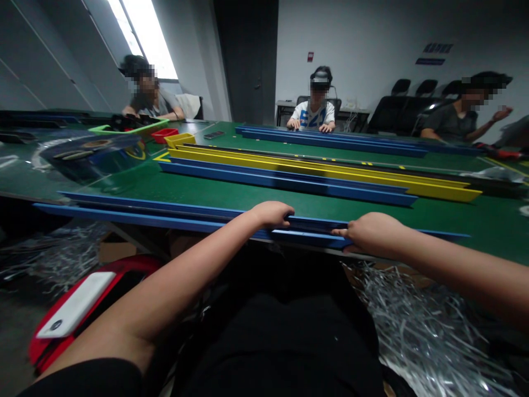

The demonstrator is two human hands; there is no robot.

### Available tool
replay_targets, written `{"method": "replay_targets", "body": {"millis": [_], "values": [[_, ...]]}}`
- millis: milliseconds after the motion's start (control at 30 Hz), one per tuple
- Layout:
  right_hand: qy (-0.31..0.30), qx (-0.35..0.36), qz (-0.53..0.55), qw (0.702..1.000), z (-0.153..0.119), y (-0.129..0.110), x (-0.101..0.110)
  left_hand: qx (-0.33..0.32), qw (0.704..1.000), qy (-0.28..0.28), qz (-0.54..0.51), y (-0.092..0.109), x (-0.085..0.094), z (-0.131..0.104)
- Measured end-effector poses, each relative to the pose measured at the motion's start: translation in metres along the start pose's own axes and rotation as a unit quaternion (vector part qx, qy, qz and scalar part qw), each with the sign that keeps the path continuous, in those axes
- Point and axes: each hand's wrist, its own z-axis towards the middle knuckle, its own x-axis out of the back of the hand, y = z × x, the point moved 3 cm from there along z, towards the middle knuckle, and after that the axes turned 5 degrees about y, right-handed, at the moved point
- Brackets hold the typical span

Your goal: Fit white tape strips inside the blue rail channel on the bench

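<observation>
A long blue channel-shaped strip lies along the near edge of the green table, its long groove facing up. Curled over the strip near its middle, my left hand is closed, with thumb and fingers at the groove. Farther right, my right hand is closed on the strip's front wall, its index finger stretched along the inside. Its other fingers are partly hidden behind the wall. Beyond my hands lie another blue strip and a yellow strip, both long and roughly parallel to mine.
More blue strips lie across the table, in front of a person. Two other people sit at left and right. A red bin, yellow bin and clear-wrapped roll stand left. Shredded film covers the floor.
</observation>
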Motion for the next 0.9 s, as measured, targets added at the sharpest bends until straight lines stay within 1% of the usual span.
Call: {"method": "replay_targets", "body": {"millis": [133, 300, 433, 567, 733, 833, 900], "values": [[-0.011, -0.013, -0.006, 1.0, -0.001, -0.004, 0.001, -0.003, 1.0, 0.0, 0.006, 0.0, 0.0, 0.0], [-0.005, -0.022, -0.023, 0.999, -0.001, -0.011, 0.008, -0.002, 1.0, 0.003, 0.009, 0.0, -0.001, 0.001], [-0.025, -0.017, -0.037, 0.999, 0.003, -0.016, 0.016, -0.006, 1.0, 0.004, 0.013, 0.001, -0.001, 0.001], [-0.039, -0.011, -0.041, 0.998, 0.006, -0.018, 0.018, -0.002, 1.0, 0.004, 0.013, 0.001, -0.001, 0.001], [-0.051, -0.014, -0.04, 0.998, 0.01, -0.022, 0.023, 0.006, 1.0, -0.011, -0.004, 0.0, 0.002, 0.003], [-0.069, -0.015, -0.047, 0.996, 0.013, -0.023, 0.026, 0.009, 0.999, -0.029, -0.011, 0.005, 0.004, 0.007], [-0.073, -0.01, -0.048, 0.996, 0.013, -0.022, 0.025, 0.003, 1.0, -0.028, -0.009, 0.013, 0.005, 0.012]]}}
